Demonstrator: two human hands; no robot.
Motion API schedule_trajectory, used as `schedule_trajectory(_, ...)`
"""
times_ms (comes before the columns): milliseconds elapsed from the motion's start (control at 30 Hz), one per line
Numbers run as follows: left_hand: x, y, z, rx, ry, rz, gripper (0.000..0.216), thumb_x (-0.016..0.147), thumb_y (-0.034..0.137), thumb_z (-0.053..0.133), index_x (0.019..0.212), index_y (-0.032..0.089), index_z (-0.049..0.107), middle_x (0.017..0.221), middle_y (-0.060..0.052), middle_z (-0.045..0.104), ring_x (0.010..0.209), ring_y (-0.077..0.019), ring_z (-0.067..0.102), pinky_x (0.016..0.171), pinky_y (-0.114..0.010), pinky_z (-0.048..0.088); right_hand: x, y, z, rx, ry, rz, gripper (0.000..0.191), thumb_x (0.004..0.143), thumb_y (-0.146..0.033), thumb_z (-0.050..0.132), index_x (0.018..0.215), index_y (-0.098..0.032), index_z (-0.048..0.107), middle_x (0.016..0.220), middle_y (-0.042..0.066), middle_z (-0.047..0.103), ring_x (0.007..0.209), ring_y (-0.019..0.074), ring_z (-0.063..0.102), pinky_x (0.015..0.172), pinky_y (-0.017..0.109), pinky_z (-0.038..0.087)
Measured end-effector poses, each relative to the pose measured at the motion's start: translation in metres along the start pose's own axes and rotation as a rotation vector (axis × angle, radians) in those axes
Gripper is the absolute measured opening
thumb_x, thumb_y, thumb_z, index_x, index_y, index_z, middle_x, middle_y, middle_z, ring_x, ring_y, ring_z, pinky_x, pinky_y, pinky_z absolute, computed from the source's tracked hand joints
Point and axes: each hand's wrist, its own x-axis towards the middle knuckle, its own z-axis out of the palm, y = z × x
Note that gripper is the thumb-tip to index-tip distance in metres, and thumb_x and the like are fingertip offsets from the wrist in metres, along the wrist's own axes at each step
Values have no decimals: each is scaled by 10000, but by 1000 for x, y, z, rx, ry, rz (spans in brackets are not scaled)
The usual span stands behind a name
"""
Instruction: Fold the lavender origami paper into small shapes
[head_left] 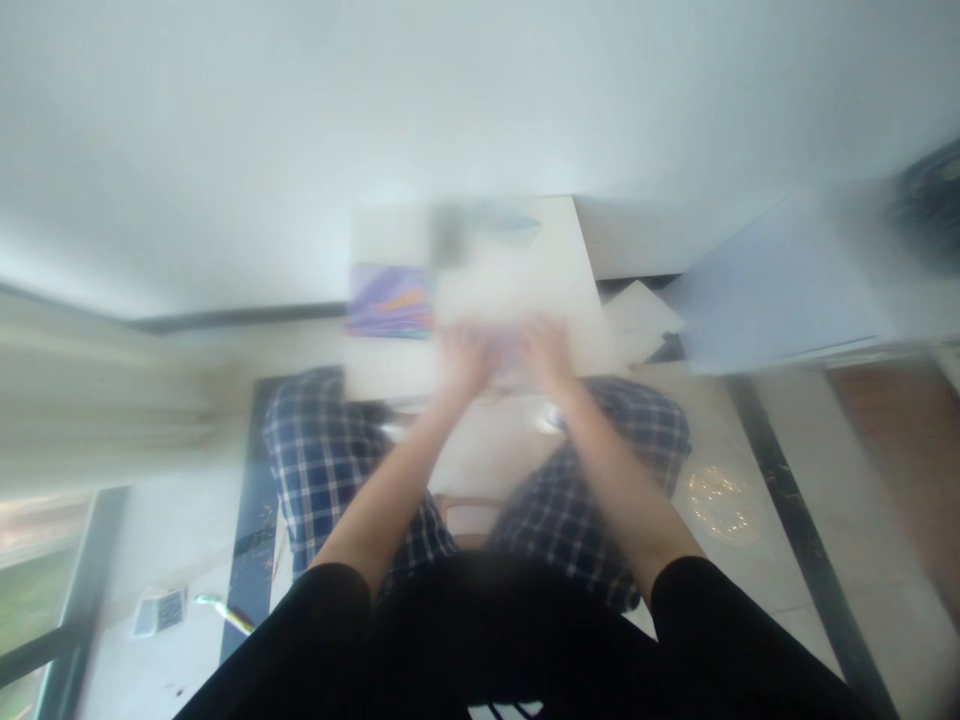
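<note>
Black shirt (487, 620) up close, two bare forearms (390, 480) stretched to the white table (551, 275)!
Head view: left hand (466, 358) and right hand (547, 352) flank a pale purple piece (508, 348) near the table's close edge; it lies right between them, neither hand clearly nearer, its long axis apparently side to side, though blur makes that only a fair guess. Fingers are smeared: pinching or spread, I cannot tell. Nothing visible blocks the gap between hands and piece. Over to the left, a purple-and-orange packet (388, 302) sits near the left hand; farther up, a bluish item (510, 223) lies by the far edge. Plaid trousers (322, 440) crowd the near corners, and a pale blue panel (772, 285) is well apart, right.
</note>
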Motion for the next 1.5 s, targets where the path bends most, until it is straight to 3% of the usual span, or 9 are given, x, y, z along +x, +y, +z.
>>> schedule_trajectory(133, 2, 2, -5, -9, -7, 36, 419, 1006, 381, 410, 1342, 255, 626, 1434, -131, 587, 1374, -327, 483, 1175, -540, 312, -4, -13, 13, 17, -55, -49, 472, 983, -200, 394, 1414, -92, 553, 1486, 200, 545, 1430, 331, 454, 1230, 573, 270)
schedule_trajectory(267, 2, 4, -9, 0, -24, 44, 407, 1000, 368, 418, 1319, 253, 644, 1420, -137, 597, 1346, -333, 504, 1156, -535, 328, -6, -13, 15, -32, -75, -36, 482, 990, -235, 413, 1435, -94, 531, 1510, 202, 519, 1430, 349, 454, 1214, 557, 303)
schedule_trajectory(467, -1, 0, -14, -4, -51, -13, 428, 984, 332, 431, 1355, 214, 606, 1478, -132, 556, 1391, -324, 474, 1189, -536, 297, -11, -12, 5, -64, -94, -40, 490, 990, -238, 406, 1458, -122, 497, 1544, 177, 490, 1450, 340, 434, 1217, 614, 263)
schedule_trajectory(600, -4, -9, -17, 26, -66, 18, 449, 991, 270, 375, 1378, 185, 585, 1527, -132, 510, 1458, -299, 409, 1235, -506, 241, -14, -11, 3, -98, -110, -37, 526, 975, -210, 412, 1492, -123, 450, 1579, 189, 437, 1469, 359, 405, 1206, 677, 221)
schedule_trajectory(700, -4, -8, -19, 37, -77, 32, 459, 990, 249, 362, 1388, 190, 582, 1521, -137, 514, 1473, -311, 385, 1247, -551, 184, -14, -12, 2, -101, -127, -40, 533, 976, -205, 398, 1501, -123, 438, 1588, 192, 422, 1475, 362, 396, 1198, 694, 217)
schedule_trajectory(900, 1, 1, -22, 22, -126, 75, 470, 991, 209, 341, 1385, 229, 598, 1418, -117, 605, 1301, -294, 546, 1156, -473, 350, -13, -12, -1, -91, -135, -59, 522, 969, -169, 382, 1481, -113, 469, 1580, 188, 437, 1476, 348, 397, 1217, 658, 220)
schedule_trajectory(1267, 1, 1, -16, 45, -99, 41, 476, 990, 222, 334, 1393, 217, 588, 1449, -121, 579, 1345, -319, 505, 1183, -519, 294, -13, -11, 3, -78, -130, -48, 518, 982, -201, 383, 1486, -114, 461, 1581, 198, 431, 1480, 345, 395, 1213, 662, 218)
schedule_trajectory(1500, 0, 3, -15, 39, -101, -28, 447, 984, 245, 347, 1331, 236, 627, 1408, -118, 609, 1278, -327, 553, 1140, -524, 346, -14, -11, 3, -73, -126, -53, 527, 974, -192, 373, 1487, -102, 454, 1581, 196, 432, 1489, 343, 383, 1217, 659, 218)
